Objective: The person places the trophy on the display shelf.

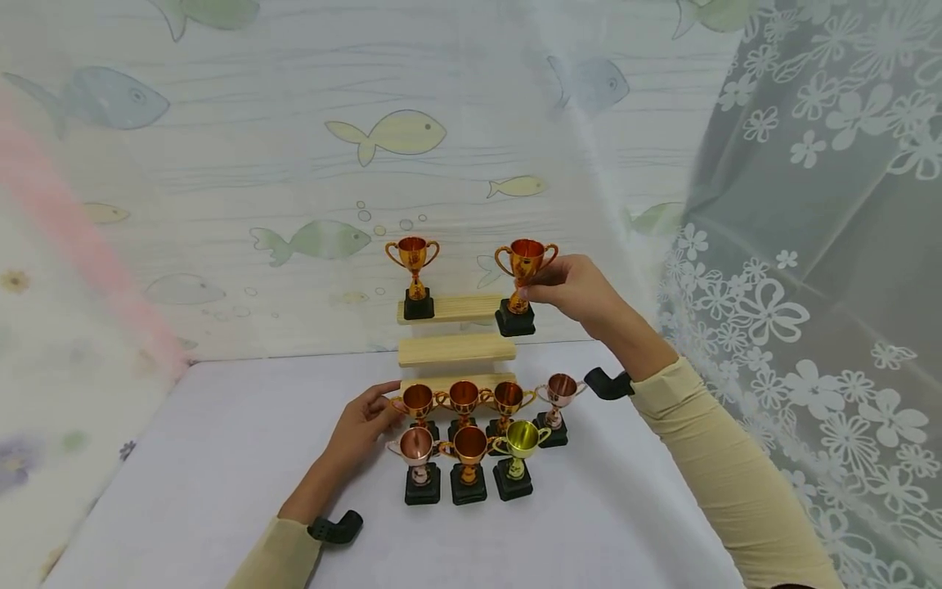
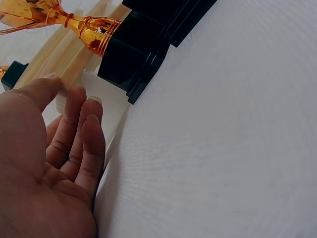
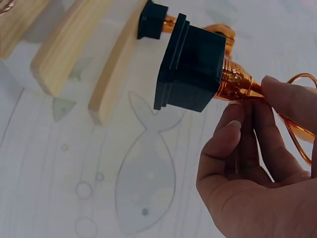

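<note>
A three-step display stand with wooden slats [image 1: 456, 350] stands at the back of the white table. My right hand [image 1: 577, 293] pinches an orange-gold trophy cup [image 1: 526, 260] by its stem, upright at the right end of the top slat. In the right wrist view the cup's black base [image 3: 193, 67] appears apart from the top slat [image 3: 106, 94]. Another orange-gold trophy [image 1: 414, 254] stands at the left of that slat. Low on the stand's left end, my left hand [image 2: 54, 163] holds the slat's edge with thumb and fingers, beside a trophy's black base [image 2: 131, 54].
Several trophies stand in front of the stand, among them a yellow-gold one [image 1: 521, 442], a rose-coloured one [image 1: 416, 448] and another rose one [image 1: 561, 393] at the right. A fish-print curtain [image 1: 456, 74] hangs behind; a flowered sheer curtain [image 1: 824, 270] hangs at the right.
</note>
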A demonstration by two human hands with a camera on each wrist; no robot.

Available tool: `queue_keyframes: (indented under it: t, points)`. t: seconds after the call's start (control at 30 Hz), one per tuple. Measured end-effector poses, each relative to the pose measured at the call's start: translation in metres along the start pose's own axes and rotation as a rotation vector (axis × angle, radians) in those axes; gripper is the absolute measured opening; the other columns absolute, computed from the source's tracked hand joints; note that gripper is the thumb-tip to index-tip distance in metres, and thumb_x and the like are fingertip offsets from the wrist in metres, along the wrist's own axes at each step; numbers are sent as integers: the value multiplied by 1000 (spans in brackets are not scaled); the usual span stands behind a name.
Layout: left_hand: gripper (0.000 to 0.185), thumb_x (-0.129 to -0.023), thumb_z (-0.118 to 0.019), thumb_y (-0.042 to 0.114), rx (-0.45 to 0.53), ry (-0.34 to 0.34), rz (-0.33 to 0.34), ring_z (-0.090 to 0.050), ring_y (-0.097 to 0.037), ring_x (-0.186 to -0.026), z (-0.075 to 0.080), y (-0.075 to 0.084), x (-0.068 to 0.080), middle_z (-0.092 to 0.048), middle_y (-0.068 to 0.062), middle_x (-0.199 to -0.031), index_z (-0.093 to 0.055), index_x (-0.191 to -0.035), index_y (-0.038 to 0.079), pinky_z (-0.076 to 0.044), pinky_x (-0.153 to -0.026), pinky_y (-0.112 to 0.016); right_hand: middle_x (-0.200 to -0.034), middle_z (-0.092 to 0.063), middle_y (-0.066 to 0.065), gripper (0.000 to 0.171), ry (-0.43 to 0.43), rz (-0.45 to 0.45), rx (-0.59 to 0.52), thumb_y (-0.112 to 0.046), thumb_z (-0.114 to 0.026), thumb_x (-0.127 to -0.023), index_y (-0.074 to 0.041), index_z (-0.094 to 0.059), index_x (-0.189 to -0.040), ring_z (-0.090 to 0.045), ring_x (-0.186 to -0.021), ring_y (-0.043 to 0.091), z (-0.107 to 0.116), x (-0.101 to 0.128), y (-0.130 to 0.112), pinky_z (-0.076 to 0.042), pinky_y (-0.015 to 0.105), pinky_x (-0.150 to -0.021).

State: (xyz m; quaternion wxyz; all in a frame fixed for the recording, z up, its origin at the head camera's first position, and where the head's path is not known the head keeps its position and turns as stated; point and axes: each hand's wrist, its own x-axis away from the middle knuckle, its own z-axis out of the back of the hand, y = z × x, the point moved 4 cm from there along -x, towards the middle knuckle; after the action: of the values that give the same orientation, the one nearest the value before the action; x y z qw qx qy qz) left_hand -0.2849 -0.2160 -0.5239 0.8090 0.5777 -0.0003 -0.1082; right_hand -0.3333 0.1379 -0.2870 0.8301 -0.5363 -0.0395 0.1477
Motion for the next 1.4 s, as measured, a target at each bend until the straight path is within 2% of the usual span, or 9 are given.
queue_keyframes:
  t: [0.17, 0.43, 0.67, 1.0, 1.17, 1.4]
  points:
    - [49, -107, -67, 21, 15, -3, 9, -69, -27, -88, 2, 1, 0, -75, -16, -101, -54, -151, 5, -58, -76, -28, -124, -72, 20, 29, 0, -7, -5, -12, -77, -98, 4, -74, -121, -63, -121, 32, -13, -18, -5, -47, 51, -111]
    - [46, -107, -66, 22, 20, -9, 2, -70, -22, -86, 2, 2, 0, -75, -16, -100, -56, -150, 7, -57, -73, -27, -123, -72, 16, 26, 15, -61, 27, -15, -79, -97, -1, -77, -119, -63, -120, 32, -31, -44, -8, -46, 53, -112]
    - [45, -107, -66, 23, 12, -13, -1, -71, -25, -86, 3, 1, -1, -75, -16, -100, -57, -149, 9, -56, -71, -28, -122, -72, 15, 20, 43, -74, 4, -11, -80, -96, -1, -80, -114, -64, -117, 31, -48, -62, -3, -48, 50, -110]
    - [46, -107, -66, 21, 35, -23, 6, -71, -27, -87, 1, -1, 2, -75, -18, -100, -56, -150, 7, -58, -74, -29, -126, -70, 15, 18, 77, -106, -40, -8, -79, -96, 2, -80, -111, -61, -124, 34, -70, -77, 8, -48, 50, -111]
    - [47, -107, -66, 22, 37, -38, -10, -71, -26, -86, 0, -1, 3, -75, -18, -100, -55, -150, 7, -58, -74, -29, -131, -64, 14, 19, 104, -157, -58, -10, -79, -97, 1, -79, -113, -57, -128, 35, -74, -80, 14, -46, 51, -113]
    - [47, -107, -67, 22, 35, -29, -18, -71, -26, -85, 1, 2, 2, -75, -18, -100, -56, -150, 6, -58, -73, -30, -133, -63, 14, 18, 124, -158, -76, -11, -78, -98, -1, -78, -113, -56, -128, 35, -79, -85, 15, -46, 52, -111]
